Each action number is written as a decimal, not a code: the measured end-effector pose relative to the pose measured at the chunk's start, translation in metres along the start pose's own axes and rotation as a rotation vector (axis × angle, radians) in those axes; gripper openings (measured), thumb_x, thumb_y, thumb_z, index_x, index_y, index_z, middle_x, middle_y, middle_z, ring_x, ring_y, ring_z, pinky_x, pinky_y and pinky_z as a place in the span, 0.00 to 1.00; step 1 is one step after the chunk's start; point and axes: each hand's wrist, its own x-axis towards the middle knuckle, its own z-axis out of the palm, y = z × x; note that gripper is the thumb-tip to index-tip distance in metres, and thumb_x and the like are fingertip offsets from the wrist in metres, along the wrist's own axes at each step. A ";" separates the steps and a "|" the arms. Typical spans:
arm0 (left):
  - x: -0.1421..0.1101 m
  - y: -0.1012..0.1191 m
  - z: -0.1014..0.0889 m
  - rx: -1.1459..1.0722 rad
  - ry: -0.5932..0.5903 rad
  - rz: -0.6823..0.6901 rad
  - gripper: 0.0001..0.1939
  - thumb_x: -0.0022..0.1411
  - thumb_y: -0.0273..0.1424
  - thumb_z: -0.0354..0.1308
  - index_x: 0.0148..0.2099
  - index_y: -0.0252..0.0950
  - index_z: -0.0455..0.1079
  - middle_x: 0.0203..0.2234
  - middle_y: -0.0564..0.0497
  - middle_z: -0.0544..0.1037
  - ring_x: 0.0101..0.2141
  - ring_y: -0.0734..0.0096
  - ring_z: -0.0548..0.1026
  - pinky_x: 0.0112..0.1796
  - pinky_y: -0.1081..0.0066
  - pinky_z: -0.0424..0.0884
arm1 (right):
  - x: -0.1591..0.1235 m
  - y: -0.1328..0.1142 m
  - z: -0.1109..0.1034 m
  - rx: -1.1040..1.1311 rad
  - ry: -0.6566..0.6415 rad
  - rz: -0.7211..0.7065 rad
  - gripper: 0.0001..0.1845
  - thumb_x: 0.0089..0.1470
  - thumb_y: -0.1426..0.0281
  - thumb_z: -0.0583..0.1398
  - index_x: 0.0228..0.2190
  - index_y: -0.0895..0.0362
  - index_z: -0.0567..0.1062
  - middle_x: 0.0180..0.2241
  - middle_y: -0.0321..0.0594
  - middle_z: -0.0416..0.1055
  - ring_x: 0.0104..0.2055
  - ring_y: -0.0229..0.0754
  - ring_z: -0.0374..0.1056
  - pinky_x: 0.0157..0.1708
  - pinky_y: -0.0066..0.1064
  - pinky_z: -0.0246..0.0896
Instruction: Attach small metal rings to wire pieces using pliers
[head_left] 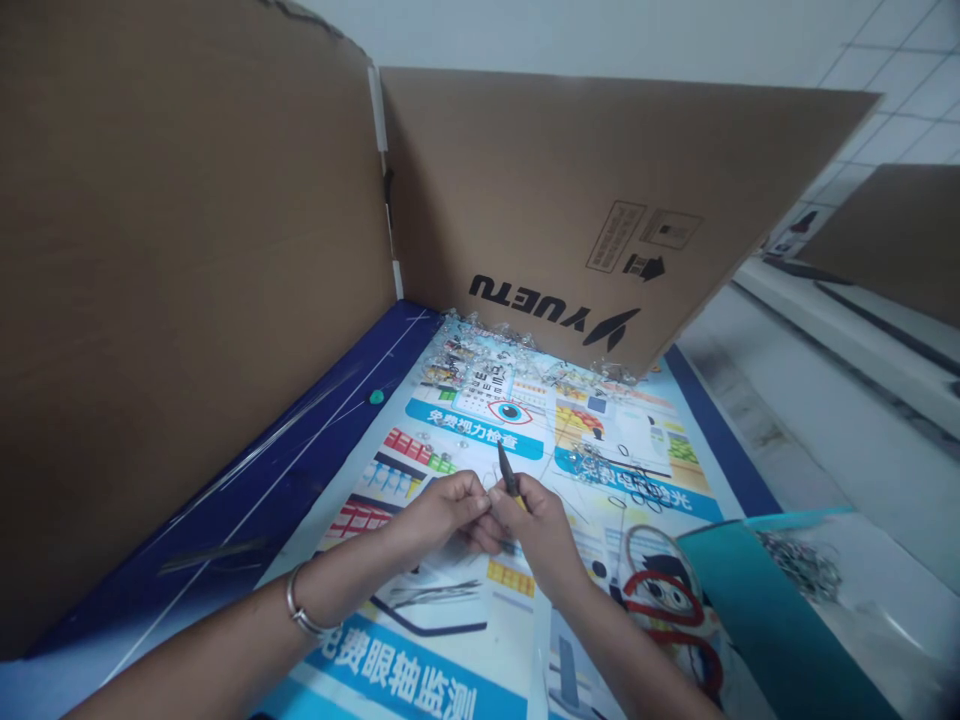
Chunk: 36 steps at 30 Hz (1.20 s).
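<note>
My left hand (456,512) is closed in a pinch at the middle of the printed sheet; what lies between its fingertips is too small to make out. Touching it on the right, my right hand (538,525) is wrapped round needle-nose pliers (508,470), dark tip pointing up and away, a bit of yellow handle showing. Faint thin wires show about the fingers. Just beyond the hands lie a cluster of small clear pieces (589,462) and several dark wire loops (641,488). Straight thin wires (439,593) rest below my left wrist.
Tall cardboard panels (187,250) (525,180) wall off the left and back. More clear pieces (517,335) line the back panel's foot. At right stand red-handled scissors (664,605) and a teal-edged box (780,620) holding a metal wire heap (802,565). Long wires (262,440) lie left.
</note>
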 end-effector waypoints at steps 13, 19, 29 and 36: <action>0.002 0.026 -0.021 0.048 0.270 0.054 0.10 0.54 0.36 0.54 0.29 0.35 0.58 0.26 0.49 0.77 0.27 0.68 0.77 0.28 0.71 0.69 | 0.023 0.025 -0.046 -1.111 0.231 -0.872 0.08 0.52 0.71 0.54 0.35 0.57 0.70 0.32 0.43 0.68 0.37 0.44 0.61 0.38 0.38 0.53; 0.005 0.019 -0.022 -0.005 0.274 0.057 0.10 0.51 0.34 0.56 0.28 0.34 0.59 0.22 0.51 0.75 0.25 0.68 0.76 0.25 0.72 0.69 | 0.016 0.024 -0.048 -1.265 0.185 -1.038 0.10 0.53 0.75 0.53 0.37 0.56 0.70 0.34 0.43 0.68 0.39 0.44 0.61 0.39 0.39 0.52; 0.005 0.016 -0.020 -0.074 0.276 0.028 0.11 0.50 0.34 0.57 0.28 0.35 0.58 0.23 0.50 0.75 0.23 0.65 0.76 0.23 0.71 0.68 | 0.013 0.022 -0.045 -1.285 0.152 -1.099 0.12 0.54 0.77 0.52 0.38 0.54 0.70 0.35 0.42 0.69 0.39 0.43 0.61 0.40 0.38 0.52; 0.004 0.018 -0.019 -0.085 0.257 0.025 0.10 0.50 0.33 0.57 0.28 0.34 0.58 0.21 0.51 0.74 0.22 0.67 0.76 0.23 0.71 0.68 | 0.013 0.021 -0.044 -1.305 0.168 -1.126 0.11 0.53 0.78 0.53 0.38 0.55 0.70 0.35 0.42 0.69 0.39 0.43 0.60 0.40 0.39 0.53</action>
